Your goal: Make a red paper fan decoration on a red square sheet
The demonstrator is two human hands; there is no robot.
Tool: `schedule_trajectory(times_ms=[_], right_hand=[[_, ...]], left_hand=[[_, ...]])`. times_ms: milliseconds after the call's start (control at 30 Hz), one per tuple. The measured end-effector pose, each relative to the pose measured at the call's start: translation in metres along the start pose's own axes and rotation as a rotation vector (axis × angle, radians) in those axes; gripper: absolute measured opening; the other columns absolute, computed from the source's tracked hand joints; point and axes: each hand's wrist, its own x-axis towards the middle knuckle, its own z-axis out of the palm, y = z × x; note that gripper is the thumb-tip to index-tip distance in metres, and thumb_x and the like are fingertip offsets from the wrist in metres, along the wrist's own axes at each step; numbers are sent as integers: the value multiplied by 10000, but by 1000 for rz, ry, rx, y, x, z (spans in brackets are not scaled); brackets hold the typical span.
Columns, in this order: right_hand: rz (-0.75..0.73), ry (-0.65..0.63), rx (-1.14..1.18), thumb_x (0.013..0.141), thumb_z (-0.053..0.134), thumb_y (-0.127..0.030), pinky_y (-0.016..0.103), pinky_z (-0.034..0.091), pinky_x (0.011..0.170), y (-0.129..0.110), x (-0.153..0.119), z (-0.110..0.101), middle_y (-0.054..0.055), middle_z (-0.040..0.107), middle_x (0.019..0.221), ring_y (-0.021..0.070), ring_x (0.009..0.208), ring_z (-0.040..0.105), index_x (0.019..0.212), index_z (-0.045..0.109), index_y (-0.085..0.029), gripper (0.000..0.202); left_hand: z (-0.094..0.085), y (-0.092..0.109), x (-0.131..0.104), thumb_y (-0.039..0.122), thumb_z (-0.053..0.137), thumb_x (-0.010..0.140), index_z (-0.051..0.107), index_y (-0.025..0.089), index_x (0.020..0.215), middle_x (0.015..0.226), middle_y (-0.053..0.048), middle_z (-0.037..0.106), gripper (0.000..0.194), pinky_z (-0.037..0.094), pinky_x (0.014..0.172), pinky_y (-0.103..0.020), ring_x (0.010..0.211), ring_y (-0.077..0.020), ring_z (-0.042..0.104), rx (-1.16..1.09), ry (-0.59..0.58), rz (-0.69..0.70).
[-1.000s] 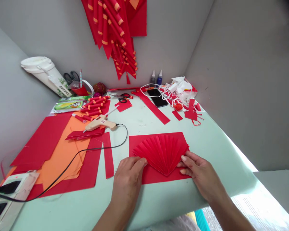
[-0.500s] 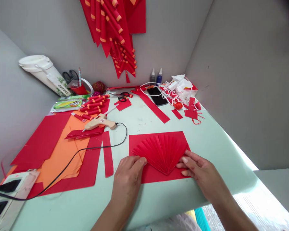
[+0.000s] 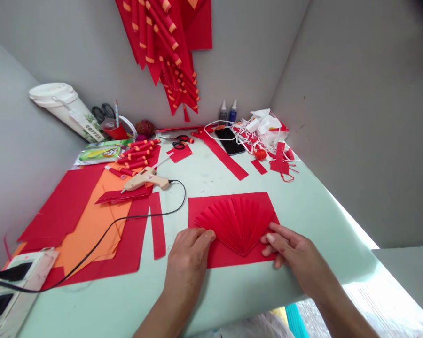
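A pleated red paper fan [image 3: 238, 223] lies spread on a red paper sheet [image 3: 223, 260], its point toward me. At the fan's left side, my left hand [image 3: 188, 249] is closed, thumb against the folded edge; the fingertips are partly hidden. My right hand [image 3: 292, 251] rests beside the right edge with thumb and fingers apart. Its fingertips touch or nearly touch the fan, and nothing shows between them. A narrow red paper strip [image 3: 157, 230] lies left of my left hand.
A glue gun [image 3: 146, 178] with a black cord lies at left on red and orange paper [image 3: 88, 230]. Behind are red paper rolls [image 3: 137, 152], scissors [image 3: 179, 142], a phone [image 3: 230, 141] and white scraps [image 3: 261, 124]. A power strip [image 3: 19, 286] sits front left.
My right hand has slid slightly outward from the fan's right edge, its fingers loosening. My left hand and the fan look almost unmoved.
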Motion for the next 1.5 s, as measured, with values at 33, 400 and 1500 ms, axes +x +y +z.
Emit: schedule_trajectory(times_ms=[33,400,1500], right_hand=[[4,-3,3,770,676,-585,298,486,617,0,0,0,60,730,822,130,558,555,1385,452,-95,817],[22,-33,-18,796,659,-542,312,513,706,3,-3,-5,76,733,911,144,649,620,1381,464,-110,752],[-1162,76,-929,855,663,-243,518,483,944,16,2,23,105,593,1209,304,1158,498,1187,644,-223,334]], left_hand=[[0,-1,0,66,549,878,677,201,957,836,-34,670,202,506,703,-298,777,-175,593,-3,0,2],[2,-1,0,59,558,874,681,190,954,841,-38,669,197,500,699,-304,785,-181,582,3,14,18],[3,-1,3,107,564,891,692,178,923,841,-49,691,151,532,683,-308,775,-187,614,-15,16,5]])
